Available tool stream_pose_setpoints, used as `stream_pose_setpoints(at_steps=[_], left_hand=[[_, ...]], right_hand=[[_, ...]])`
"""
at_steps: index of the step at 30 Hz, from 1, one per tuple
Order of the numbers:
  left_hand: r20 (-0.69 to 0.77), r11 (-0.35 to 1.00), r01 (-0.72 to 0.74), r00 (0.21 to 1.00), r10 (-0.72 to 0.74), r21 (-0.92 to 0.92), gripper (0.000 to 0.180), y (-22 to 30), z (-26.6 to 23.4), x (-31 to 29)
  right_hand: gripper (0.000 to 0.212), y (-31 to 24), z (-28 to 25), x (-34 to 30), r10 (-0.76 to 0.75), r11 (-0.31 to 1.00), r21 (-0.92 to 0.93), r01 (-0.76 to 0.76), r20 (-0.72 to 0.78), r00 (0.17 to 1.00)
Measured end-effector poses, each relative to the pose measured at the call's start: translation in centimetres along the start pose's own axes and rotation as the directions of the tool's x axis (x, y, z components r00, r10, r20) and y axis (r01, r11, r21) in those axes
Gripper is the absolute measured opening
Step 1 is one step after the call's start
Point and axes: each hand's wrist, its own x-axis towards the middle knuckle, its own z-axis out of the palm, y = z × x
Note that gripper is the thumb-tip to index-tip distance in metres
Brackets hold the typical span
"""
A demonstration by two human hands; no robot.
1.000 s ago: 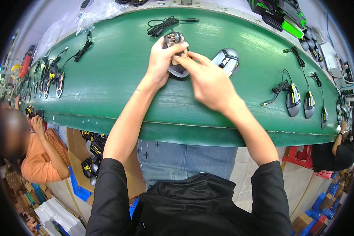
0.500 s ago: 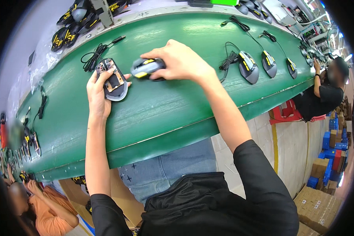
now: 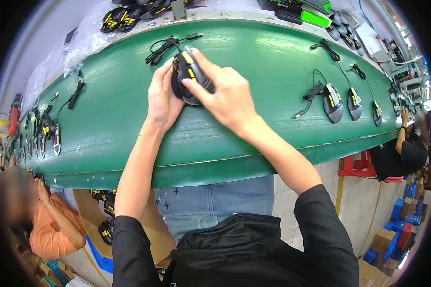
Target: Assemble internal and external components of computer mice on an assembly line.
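A black and grey computer mouse with yellow accents [image 3: 192, 71] is held above the green bench between my two hands. My left hand [image 3: 164, 98] cups its left side, fingers wrapped round the base. From the right, my right hand [image 3: 227, 93] grips the mouse top shell, with the thumb and a finger on its upper face. The shell lies over the base and hides the inside; whether the two are fully joined I cannot tell. A black mouse cable [image 3: 164, 50] runs from the front end and lies bundled on the bench, its plug pointing right.
Assembled mice [image 3: 334, 103] with cables lie at the right on the green bench [image 3: 254, 134]. Opened mice [image 3: 56, 138] lie at the far left. Shells [image 3: 129, 18] sit on the back ledge. A cardboard box [image 3: 93, 215] stands below; co-workers sit at both sides.
The right hand has brought the top shell over the open base, covering the circuit board that showed before. My view has shifted, so the bench scene sits differently in the picture.
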Motion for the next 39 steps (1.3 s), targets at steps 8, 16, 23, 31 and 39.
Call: stream_pose_setpoints(at_steps=[8, 16, 23, 31, 39], left_hand=[[-0.152, 0.910, -0.148, 0.963, 0.221, 0.387, 0.041, -0.9, -0.5, -0.5], [-0.161, 0.928, -0.067, 0.978, 0.134, 0.367, 0.044, -0.7, -0.8, -0.5], [-0.147, 0.914, -0.053, 0.982, 0.121, 0.403, 0.042, 0.9, -0.8, -0.6], [-0.007, 0.940, -0.161, 0.985, 0.171, 0.301, 0.032, 2.0, -0.3, -0.8], [0.138, 0.941, -0.231, 0.970, 0.202, 0.246, 0.026, 2.4, -1.8, -0.9]], right_hand=[[0.066, -1.0, 1.3, -1.7, -0.126, 0.979, -0.160, 0.125, 0.004, 0.992], [0.072, -0.7, 1.2, -2.0, -0.094, 0.995, -0.026, 0.095, 0.027, 0.995], [0.089, -0.4, 0.9, -0.9, 0.091, 0.932, 0.338, -0.133, 0.135, 0.987], [0.081, 1.4, -2.3, 1.3, 0.223, 0.809, 0.498, -0.311, 0.229, 0.947], [0.055, 0.8, -1.3, 1.3, -0.044, 0.880, 0.475, 0.003, 0.075, 0.996]])
